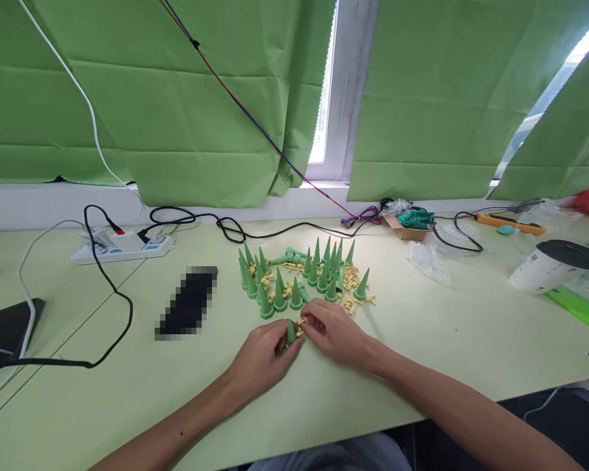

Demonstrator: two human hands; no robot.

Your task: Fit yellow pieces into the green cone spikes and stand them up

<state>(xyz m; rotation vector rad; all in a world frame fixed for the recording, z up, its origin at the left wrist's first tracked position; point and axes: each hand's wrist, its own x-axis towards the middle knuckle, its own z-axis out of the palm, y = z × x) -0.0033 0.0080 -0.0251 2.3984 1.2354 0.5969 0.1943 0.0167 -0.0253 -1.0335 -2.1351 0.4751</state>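
1. Holding a green cone (291,332) in the left hand (267,353), low centre of the frame, with thumb and fingers closed around its sides and tip pointing up.
2. Pinching a small yellow piece (303,321) in the right hand (338,330), fingertips drawn almost together, just beside the cone; partly hidden, so impossible to tell how firmly held or whether touching the cone.
3. Looks light and stiff, the cone, probably hard plastic; best taken low, near the broad base, not by the narrow tip.
4. Likely light too, the yellow piece, but thin, easily dropped and perhaps easily snapped; best gripped by its edges.
5. Beyond both hands, mid-frame: upright green cones (322,275) crowded among loose yellow bits (352,304), likely to topple under a low reach.
6. Left of centre: a dark, blurred flat object (186,304); farther left, a looping black cable (131,314). Both apart from the hands.
7. Far right: a white cup (540,268), well clear.
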